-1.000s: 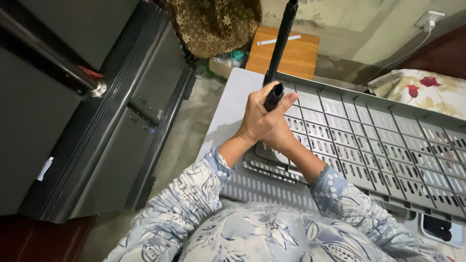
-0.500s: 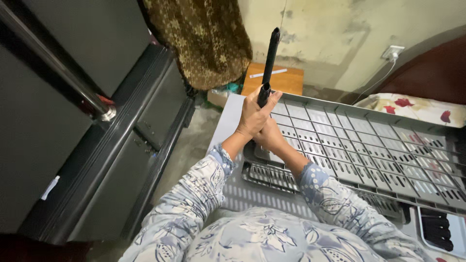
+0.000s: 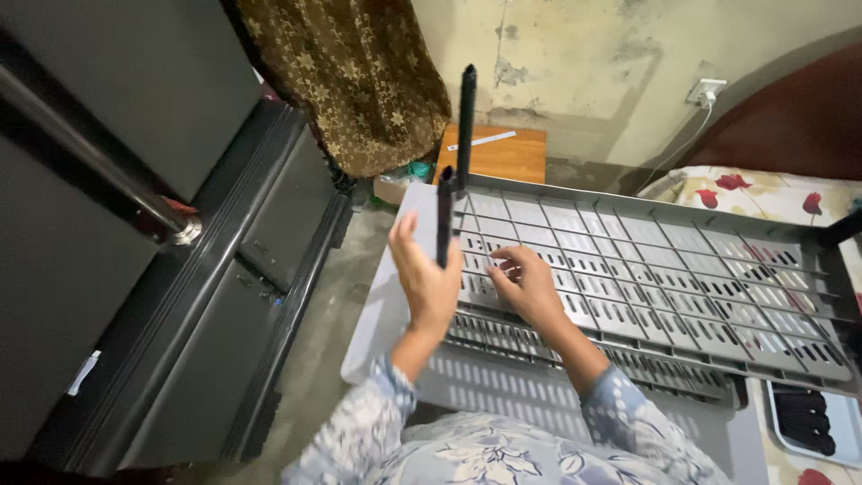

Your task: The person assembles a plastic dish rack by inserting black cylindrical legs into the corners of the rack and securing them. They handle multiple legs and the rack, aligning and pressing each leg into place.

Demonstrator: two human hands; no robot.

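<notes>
The grey slatted shelf panel (image 3: 664, 269) lies flat across the person's lap, looking light, stiff plastic, best gripped by its rim. The right hand (image 3: 530, 289) rests spread on its slats, gripping nothing. The left hand (image 3: 424, 283) curls loosely around a black tube (image 3: 444, 216), a slim, rigid, likely smooth post; another post (image 3: 466, 126) stands at the shelf's corner.

My left grip (image 3: 429, 286) holds a short rod (image 3: 444, 216) upright over the slotted shelf's (image 3: 682, 287) left corner. Behind it a tall pole (image 3: 466, 126) stands in that corner. My right grip (image 3: 530, 286) rests on the shelf, and the cabinet (image 3: 135, 269) lies left.
</notes>
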